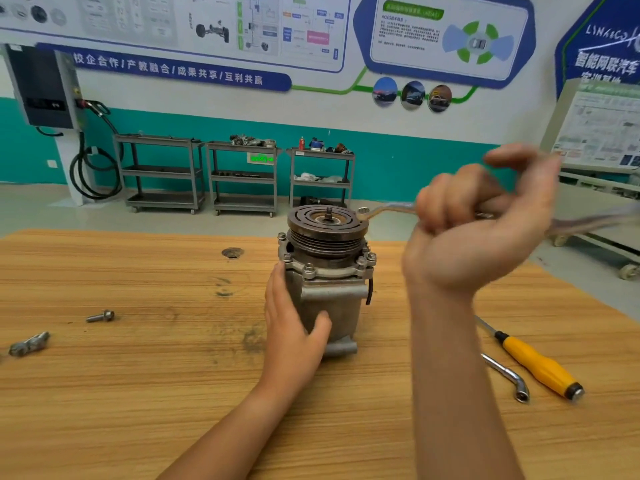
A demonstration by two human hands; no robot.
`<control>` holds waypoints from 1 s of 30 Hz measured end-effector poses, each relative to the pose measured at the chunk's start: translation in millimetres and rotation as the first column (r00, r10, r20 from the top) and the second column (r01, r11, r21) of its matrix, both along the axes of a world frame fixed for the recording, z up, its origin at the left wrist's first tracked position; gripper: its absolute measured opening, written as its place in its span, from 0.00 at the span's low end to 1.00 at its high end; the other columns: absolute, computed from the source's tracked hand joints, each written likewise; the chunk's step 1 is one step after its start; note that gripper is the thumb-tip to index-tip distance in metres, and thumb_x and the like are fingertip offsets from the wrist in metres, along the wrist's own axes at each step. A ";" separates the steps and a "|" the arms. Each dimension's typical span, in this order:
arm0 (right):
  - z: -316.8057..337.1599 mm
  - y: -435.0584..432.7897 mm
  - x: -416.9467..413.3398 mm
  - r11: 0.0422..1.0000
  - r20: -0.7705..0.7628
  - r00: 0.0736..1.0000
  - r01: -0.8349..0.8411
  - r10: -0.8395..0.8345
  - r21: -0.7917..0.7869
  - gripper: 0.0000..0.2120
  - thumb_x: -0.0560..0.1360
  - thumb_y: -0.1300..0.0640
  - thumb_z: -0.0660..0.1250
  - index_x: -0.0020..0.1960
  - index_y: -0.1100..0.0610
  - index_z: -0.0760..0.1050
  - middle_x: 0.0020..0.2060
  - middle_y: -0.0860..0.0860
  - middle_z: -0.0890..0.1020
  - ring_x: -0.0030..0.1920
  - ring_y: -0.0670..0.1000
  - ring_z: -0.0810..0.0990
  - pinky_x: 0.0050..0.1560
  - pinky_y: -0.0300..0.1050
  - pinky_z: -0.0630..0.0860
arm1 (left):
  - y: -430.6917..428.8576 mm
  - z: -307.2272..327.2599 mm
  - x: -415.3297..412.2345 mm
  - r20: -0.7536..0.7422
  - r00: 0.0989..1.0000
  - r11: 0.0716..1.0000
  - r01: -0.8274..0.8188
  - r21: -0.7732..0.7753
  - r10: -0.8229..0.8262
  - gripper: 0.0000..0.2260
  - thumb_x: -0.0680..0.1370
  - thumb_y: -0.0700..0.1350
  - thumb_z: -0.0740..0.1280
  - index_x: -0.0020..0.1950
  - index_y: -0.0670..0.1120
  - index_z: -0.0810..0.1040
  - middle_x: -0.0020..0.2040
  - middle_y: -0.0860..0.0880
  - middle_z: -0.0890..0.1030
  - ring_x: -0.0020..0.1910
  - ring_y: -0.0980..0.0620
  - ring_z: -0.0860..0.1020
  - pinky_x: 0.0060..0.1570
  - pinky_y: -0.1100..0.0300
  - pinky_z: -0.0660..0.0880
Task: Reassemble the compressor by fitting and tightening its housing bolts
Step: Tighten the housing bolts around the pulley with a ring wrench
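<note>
A grey metal compressor [329, 289] stands upright in the middle of the wooden table [138, 375], pulley end up. Several housing bolts [309, 270] sit around its flange. My left hand [291, 323] rests against the compressor's left side, fingers straight and thumb across the front of the body. My right hand [478, 230] is raised to the right of the pulley and grips a ring wrench [381, 211]. The wrench's ring end hovers beside the pulley's right rim; its far end is blurred.
A loose bolt [100, 316] and a small metal fitting [29, 344] lie at the table's left. A yellow-handled screwdriver [540, 367] and a bent socket wrench [509, 375] lie at the right. A dark hole [232, 252] marks the tabletop. Shelf carts [242, 178] stand beyond.
</note>
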State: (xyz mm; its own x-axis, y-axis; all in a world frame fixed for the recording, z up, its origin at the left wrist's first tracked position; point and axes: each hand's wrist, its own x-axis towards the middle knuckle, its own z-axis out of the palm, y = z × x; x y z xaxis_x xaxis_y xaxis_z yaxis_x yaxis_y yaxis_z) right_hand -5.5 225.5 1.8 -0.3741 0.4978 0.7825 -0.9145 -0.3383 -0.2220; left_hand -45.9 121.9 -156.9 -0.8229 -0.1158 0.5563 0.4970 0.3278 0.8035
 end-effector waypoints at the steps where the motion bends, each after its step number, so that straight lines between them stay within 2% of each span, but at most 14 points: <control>1: 4.0 16.0 -2.0 0.988 0.015 0.991 -0.132 0.133 -0.081 0.18 0.81 0.57 0.44 0.37 0.57 0.64 0.18 0.41 0.62 0.18 0.40 0.57 0.21 0.33 0.57 | -0.5 1.1 1.5 -0.002 1.000 1.000 -0.001 0.004 0.001 0.40 0.74 0.38 0.67 0.69 0.63 0.43 0.74 0.58 0.52 0.72 0.63 0.51 0.65 0.76 0.48; 3: -0.7 37.3 -13.6 0.922 0.131 0.924 -0.331 0.360 -0.201 0.19 0.82 0.53 0.45 0.36 0.57 0.65 0.16 0.44 0.59 0.17 0.42 0.54 0.21 0.33 0.54 | -2.3 1.3 2.3 0.013 1.000 1.000 0.021 0.002 -0.021 0.40 0.74 0.39 0.68 0.68 0.65 0.43 0.75 0.58 0.51 0.72 0.63 0.51 0.67 0.69 0.50; 4: -6.1 42.4 -23.3 0.886 0.179 0.884 -0.377 0.431 -0.269 0.19 0.82 0.51 0.46 0.36 0.56 0.65 0.16 0.45 0.58 0.16 0.43 0.54 0.20 0.33 0.52 | -2.5 2.3 2.9 0.014 1.000 1.000 0.027 -0.007 -0.027 0.40 0.74 0.39 0.68 0.66 0.67 0.42 0.74 0.59 0.51 0.72 0.63 0.51 0.68 0.67 0.50; 7: -17.8 56.3 -48.5 0.829 0.289 0.793 -0.430 0.536 -0.358 0.19 0.81 0.50 0.47 0.36 0.55 0.65 0.15 0.45 0.57 0.15 0.43 0.54 0.18 0.34 0.51 | -2.3 2.0 2.2 0.014 1.000 1.000 0.023 -0.014 -0.023 0.40 0.74 0.39 0.68 0.67 0.67 0.42 0.74 0.59 0.51 0.72 0.63 0.51 0.66 0.71 0.49; 9: -29.5 62.5 -62.5 0.813 0.300 0.776 -0.427 0.554 -0.395 0.19 0.81 0.50 0.47 0.35 0.55 0.65 0.15 0.45 0.57 0.14 0.43 0.55 0.17 0.33 0.52 | -2.4 2.0 1.7 0.021 1.000 1.000 0.016 -0.014 -0.015 0.40 0.74 0.39 0.68 0.68 0.65 0.42 0.74 0.59 0.51 0.72 0.63 0.51 0.63 0.79 0.48; 10: -33.2 65.4 -67.5 0.806 0.304 0.769 -0.427 0.562 -0.410 0.19 0.81 0.50 0.47 0.35 0.55 0.65 0.15 0.45 0.58 0.14 0.43 0.55 0.16 0.33 0.53 | -2.5 1.7 1.4 0.021 1.000 1.000 0.013 -0.015 -0.013 0.40 0.74 0.39 0.68 0.68 0.65 0.42 0.74 0.59 0.51 0.72 0.63 0.51 0.63 0.79 0.47; 13: -38.2 74.7 -77.1 0.777 0.302 0.742 -0.446 0.598 -0.444 0.19 0.81 0.51 0.48 0.34 0.55 0.65 0.15 0.45 0.58 0.14 0.43 0.55 0.16 0.32 0.53 | -2.5 2.6 1.3 0.008 1.000 1.000 0.013 -0.020 -0.013 0.40 0.74 0.39 0.67 0.65 0.68 0.42 0.73 0.60 0.52 0.72 0.63 0.51 0.67 0.70 0.49; 15: -38.9 75.9 -80.4 0.764 0.315 0.720 -0.459 0.619 -0.453 0.19 0.81 0.52 0.48 0.34 0.55 0.66 0.15 0.46 0.58 0.14 0.43 0.55 0.15 0.32 0.53 | -2.6 2.1 1.3 0.000 1.000 1.000 0.008 -0.028 -0.008 0.40 0.75 0.39 0.67 0.64 0.69 0.42 0.71 0.62 0.52 0.71 0.65 0.51 0.67 0.70 0.49; 18: -41.9 74.5 -83.9 0.759 0.344 0.694 -0.464 0.632 -0.457 0.20 0.81 0.54 0.49 0.33 0.56 0.66 0.15 0.46 0.58 0.14 0.43 0.55 0.16 0.33 0.53 | -2.8 1.5 1.3 0.001 1.000 1.000 0.002 -0.026 -0.002 0.40 0.75 0.39 0.67 0.63 0.70 0.42 0.70 0.63 0.51 0.70 0.67 0.50 0.64 0.76 0.48; 23: -45.8 77.3 -85.4 0.750 0.348 0.681 -0.474 0.645 -0.462 0.25 0.81 0.55 0.50 0.27 0.56 0.69 0.15 0.46 0.58 0.14 0.44 0.55 0.16 0.33 0.54 | -2.8 2.1 2.3 0.001 1.000 1.000 0.013 -0.024 -0.013 0.40 0.75 0.39 0.67 0.62 0.71 0.41 0.70 0.64 0.50 0.70 0.66 0.50 0.68 0.67 0.50; 27: -60.6 79.5 -70.5 0.750 0.355 0.691 -0.422 0.629 -0.509 0.25 0.80 0.55 0.51 0.25 0.56 0.68 0.16 0.46 0.58 0.16 0.45 0.56 0.20 0.33 0.60 | -2.2 3.9 2.5 0.004 1.000 1.000 0.014 -0.022 -0.014 0.40 0.75 0.39 0.67 0.63 0.70 0.41 0.72 0.60 0.51 0.73 0.62 0.51 0.70 0.63 0.52; 30: -70.8 72.7 -49.0 0.819 0.375 0.759 -0.348 0.532 -0.457 0.26 0.80 0.54 0.50 0.25 0.55 0.68 0.16 0.47 0.58 0.18 0.46 0.57 0.26 0.34 0.67 | -2.7 4.7 3.3 0.009 1.000 1.000 0.016 -0.020 -0.016 0.40 0.75 0.39 0.67 0.64 0.69 0.42 0.74 0.58 0.51 0.73 0.60 0.51 0.70 0.62 0.53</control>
State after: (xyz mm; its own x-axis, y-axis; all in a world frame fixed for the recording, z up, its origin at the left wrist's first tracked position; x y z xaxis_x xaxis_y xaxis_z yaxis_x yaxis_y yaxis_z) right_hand -54.5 298.2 -69.0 -0.8876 0.3778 0.2633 -0.4545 -0.8112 -0.3679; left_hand -42.6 119.2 -152.2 -0.8296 -0.0917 0.5508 0.4949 0.3363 0.8012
